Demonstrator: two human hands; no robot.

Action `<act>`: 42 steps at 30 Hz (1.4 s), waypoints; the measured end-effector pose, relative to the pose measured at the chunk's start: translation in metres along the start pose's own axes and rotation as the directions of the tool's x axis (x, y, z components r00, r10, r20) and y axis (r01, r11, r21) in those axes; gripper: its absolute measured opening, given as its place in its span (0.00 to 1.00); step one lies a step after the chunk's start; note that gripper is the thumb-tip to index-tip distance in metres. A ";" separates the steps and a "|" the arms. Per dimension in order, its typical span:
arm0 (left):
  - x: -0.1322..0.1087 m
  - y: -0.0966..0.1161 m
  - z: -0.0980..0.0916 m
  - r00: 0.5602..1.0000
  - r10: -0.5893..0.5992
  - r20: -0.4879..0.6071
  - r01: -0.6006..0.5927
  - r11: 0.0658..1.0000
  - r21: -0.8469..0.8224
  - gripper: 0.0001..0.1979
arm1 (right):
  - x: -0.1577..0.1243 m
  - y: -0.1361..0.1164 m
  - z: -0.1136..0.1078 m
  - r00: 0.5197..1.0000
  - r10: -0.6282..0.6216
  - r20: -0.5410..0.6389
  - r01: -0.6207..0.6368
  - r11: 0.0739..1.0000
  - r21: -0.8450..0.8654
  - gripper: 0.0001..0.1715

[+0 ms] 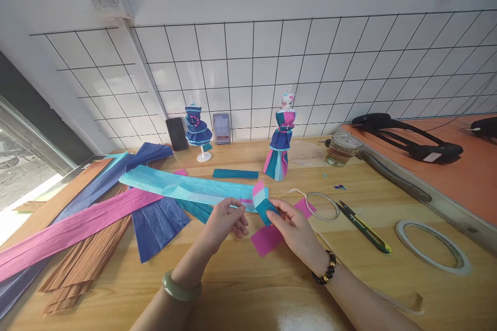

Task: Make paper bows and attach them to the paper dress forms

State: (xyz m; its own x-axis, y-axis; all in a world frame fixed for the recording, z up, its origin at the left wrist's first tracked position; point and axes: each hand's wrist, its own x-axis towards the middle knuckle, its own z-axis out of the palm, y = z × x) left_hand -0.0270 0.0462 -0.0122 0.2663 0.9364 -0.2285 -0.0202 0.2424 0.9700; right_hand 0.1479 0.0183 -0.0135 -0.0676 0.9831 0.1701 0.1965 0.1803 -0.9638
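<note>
- Head view, background: white tiled wall [240, 70] behind a wooden table [233, 289].
- Rear of table: two miniature dress forms, one in a tiered blue dress [199, 132], one in a multicoloured dress [280, 147]; a drinking glass [344, 152] stands to the right.
- Left of table: overlapping pink [97, 217], dark blue [159, 230] and brown [87, 264] crepe-paper strips; a light-blue strip [182, 186] extends toward the hands.
- Right hand [297, 232]: thumb and fingers closed on a striped pink, light-blue and teal paper piece [258, 197], gripped at its teal end.
- Position of striped piece: in front of the light-blue strip's right end, above a magenta paper piece [266, 240].
- Left hand [225, 223]: fingers loosely curled, half open, holding nothing visible; just left of the striped piece, apart from it.
- Right of hands: a green-and-yellow cutting tool [367, 228] and a large tape roll [399, 232].
</note>
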 end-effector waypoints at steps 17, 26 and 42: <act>-0.014 0.007 0.007 0.911 -0.010 0.413 0.058 0.993 -0.103 0.18 | -0.017 -0.004 0.009 0.872 -0.425 0.244 0.486 0.688 -0.538 0.07; -0.013 0.002 0.006 0.895 -0.006 0.446 0.036 0.998 -0.057 0.15 | -0.016 -0.010 0.008 0.916 -0.308 0.258 0.401 0.749 -0.528 0.16; -0.006 0.005 -0.004 0.977 -0.029 0.210 0.086 0.959 -0.271 0.16 | -0.010 -0.002 0.003 0.952 -0.226 0.209 0.272 0.935 -0.229 0.11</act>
State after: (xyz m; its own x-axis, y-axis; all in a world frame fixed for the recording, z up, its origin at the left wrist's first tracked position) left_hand -0.0323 0.0427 -0.0060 0.4634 0.8549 -0.2334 -0.2574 0.3819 0.8877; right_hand 0.1456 0.0082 -0.0142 -0.3128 0.8882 0.3365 0.3898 0.4431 -0.8073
